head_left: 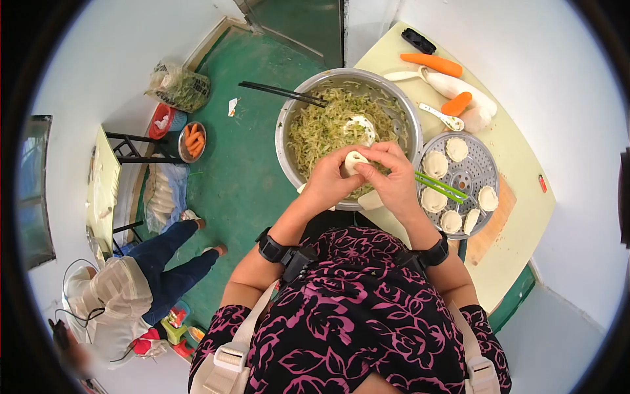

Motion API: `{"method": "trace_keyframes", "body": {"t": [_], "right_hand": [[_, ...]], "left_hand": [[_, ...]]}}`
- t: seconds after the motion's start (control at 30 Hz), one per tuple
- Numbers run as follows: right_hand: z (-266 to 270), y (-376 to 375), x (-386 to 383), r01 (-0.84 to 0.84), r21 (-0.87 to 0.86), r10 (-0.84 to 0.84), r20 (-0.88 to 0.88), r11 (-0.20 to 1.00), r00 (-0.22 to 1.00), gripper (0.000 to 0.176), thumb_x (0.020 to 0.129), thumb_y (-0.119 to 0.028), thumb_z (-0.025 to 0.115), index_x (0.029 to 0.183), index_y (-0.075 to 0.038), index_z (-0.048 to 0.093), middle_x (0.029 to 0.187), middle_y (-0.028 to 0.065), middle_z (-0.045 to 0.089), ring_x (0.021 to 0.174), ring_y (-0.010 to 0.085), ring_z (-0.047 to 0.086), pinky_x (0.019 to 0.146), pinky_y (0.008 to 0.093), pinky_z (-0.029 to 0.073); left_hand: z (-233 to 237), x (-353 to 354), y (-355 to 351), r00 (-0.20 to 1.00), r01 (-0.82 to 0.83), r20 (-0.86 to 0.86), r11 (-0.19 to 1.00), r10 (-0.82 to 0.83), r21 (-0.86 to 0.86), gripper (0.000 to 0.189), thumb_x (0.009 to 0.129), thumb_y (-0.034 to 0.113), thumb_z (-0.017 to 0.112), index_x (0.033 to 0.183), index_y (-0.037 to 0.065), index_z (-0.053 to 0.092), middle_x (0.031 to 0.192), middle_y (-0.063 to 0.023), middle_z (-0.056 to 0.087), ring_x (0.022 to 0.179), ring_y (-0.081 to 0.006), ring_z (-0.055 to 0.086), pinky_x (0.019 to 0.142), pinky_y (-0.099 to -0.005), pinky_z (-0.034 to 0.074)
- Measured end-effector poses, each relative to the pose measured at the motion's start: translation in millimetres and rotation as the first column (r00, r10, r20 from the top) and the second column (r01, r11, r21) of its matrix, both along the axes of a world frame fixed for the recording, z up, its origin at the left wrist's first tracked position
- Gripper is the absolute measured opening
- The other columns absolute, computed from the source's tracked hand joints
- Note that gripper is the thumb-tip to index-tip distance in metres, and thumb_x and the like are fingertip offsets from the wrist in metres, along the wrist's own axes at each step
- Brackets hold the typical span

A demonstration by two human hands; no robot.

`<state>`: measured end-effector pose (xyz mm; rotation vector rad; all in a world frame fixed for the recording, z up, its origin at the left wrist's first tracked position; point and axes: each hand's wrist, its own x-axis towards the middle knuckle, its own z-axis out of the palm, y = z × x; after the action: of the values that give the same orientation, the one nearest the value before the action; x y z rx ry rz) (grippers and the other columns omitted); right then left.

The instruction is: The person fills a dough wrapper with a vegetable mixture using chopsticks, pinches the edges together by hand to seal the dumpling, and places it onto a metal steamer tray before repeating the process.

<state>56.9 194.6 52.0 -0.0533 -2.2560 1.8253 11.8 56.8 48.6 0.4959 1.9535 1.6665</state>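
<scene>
Between my two hands, over the near part of a large metal bowl [283, 131], is a small piece of white dough [355, 161]. My left hand [330, 178] has its fingers closed on the dough's left side. My right hand [392, 177] pinches its right and upper edge. Shredded green and pale filling [328, 125] fills the bowl, with a white spoon [359, 129] in it and black chopsticks [282, 91] across its rim. To the right, a perforated steamer tray [467, 176] holds several round dumplings [457, 150].
Green tongs [441, 186] lie over the tray's left edge, beside a wooden board [493, 226]. Carrots [432, 64], a white radish [459, 92] and a patterned spoon [443, 118] are on the table [525, 154]. At left, another person [125, 289] stands near a second table [105, 187].
</scene>
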Motion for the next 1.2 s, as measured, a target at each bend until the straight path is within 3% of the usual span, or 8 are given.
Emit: {"method": "trace_keyframes", "body": {"t": [0.23,0.43,0.47,0.57,0.77,0.97,1.07,1.2], "right_hand": [[2,0,0,0.050,0.200,-0.027,-0.120,0.979,0.992,0.018,0.065,-0.008,0.069,0.083,-0.005,0.066,0.078,0.0050,0.057,0.077,0.0186,0.051,0.069,0.0288,0.040],[16,-6,2,0.018,0.015,-0.017,-0.016,1.000,1.000,0.025,0.065,-0.009,0.069,0.088,-0.003,0.064,0.086,0.0074,0.055,0.082,0.0209,0.050,0.071,0.0301,0.040],[14,-6,1,0.002,0.045,0.000,-0.046,0.999,0.999,0.025,0.065,-0.009,0.069,0.089,-0.003,0.064,0.087,0.0077,0.055,0.082,0.0213,0.050,0.072,0.0302,0.040],[9,-5,-1,-0.023,0.117,0.034,-0.092,0.993,0.995,0.026,0.065,-0.009,0.069,0.089,-0.002,0.063,0.087,0.0080,0.054,0.083,0.0219,0.050,0.072,0.0301,0.040],[8,-5,-1,-0.009,0.132,0.020,-0.087,0.991,0.996,0.016,0.066,-0.008,0.068,0.081,-0.003,0.063,0.078,0.0064,0.054,0.077,0.0212,0.050,0.069,0.0300,0.040],[7,-3,0,0.021,0.169,0.001,-0.127,0.985,0.992,0.017,0.066,-0.012,0.068,0.080,-0.004,0.063,0.077,0.0062,0.054,0.075,0.0211,0.050,0.068,0.0301,0.039],[18,-12,-3,0.094,0.102,-0.079,-0.145,0.990,0.986,0.019,0.066,-0.012,0.068,0.082,-0.004,0.063,0.078,0.0061,0.053,0.075,0.0212,0.049,0.068,0.0306,0.039],[8,-4,-8,0.012,0.221,0.028,-0.181,0.975,0.983,0.020,0.066,-0.012,0.067,0.083,-0.003,0.062,0.078,0.0062,0.053,0.074,0.0225,0.049,0.068,0.0312,0.039]], "left_hand": [[-1,1,-1,0.999,-0.002,-0.050,0.998,0.000,-0.057,0.037,0.072,0.003,0.060,0.108,0.000,0.051,0.090,-0.0040,0.058,0.082,-0.0088,0.053,0.071,-0.0226,0.044],[-6,1,-4,0.999,-0.018,0.048,1.000,0.019,-0.020,0.034,0.070,-0.001,0.057,0.104,0.000,0.052,0.089,-0.0045,0.059,0.081,-0.0092,0.053,0.071,-0.0229,0.044],[-5,1,-3,0.997,-0.031,0.070,0.999,0.032,-0.013,0.034,0.070,-0.001,0.057,0.103,0.000,0.053,0.089,-0.0046,0.059,0.081,-0.0093,0.053,0.070,-0.0229,0.044],[-1,1,-2,0.991,0.045,-0.126,0.997,-0.053,-0.069,0.034,0.068,-0.002,0.057,0.102,0.000,0.053,0.088,-0.0048,0.059,0.078,-0.0094,0.053,0.068,-0.0230,0.044],[3,5,0,0.998,0.021,-0.064,0.992,-0.029,-0.125,0.038,0.067,-0.002,0.059,0.104,0.001,0.053,0.087,-0.0051,0.059,0.077,-0.0094,0.054,0.066,-0.0235,0.044],[-4,4,1,0.999,-0.008,-0.049,0.999,0.006,-0.035,0.037,0.065,0.006,0.065,0.102,0.003,0.057,0.088,-0.0089,0.061,0.078,-0.0130,0.057,0.068,-0.0249,0.045],[3,4,5,0.984,-0.104,0.161,0.974,0.072,0.201,0.036,0.065,0.003,0.063,0.101,0.002,0.057,0.088,-0.0093,0.061,0.077,-0.0125,0.057,0.067,-0.0244,0.044],[-3,1,-1,1.000,-0.007,-0.001,0.999,0.007,-0.032,0.036,0.065,0.005,0.064,0.100,0.002,0.057,0.087,-0.0087,0.061,0.077,-0.0120,0.056,0.068,-0.0247,0.045]]}}
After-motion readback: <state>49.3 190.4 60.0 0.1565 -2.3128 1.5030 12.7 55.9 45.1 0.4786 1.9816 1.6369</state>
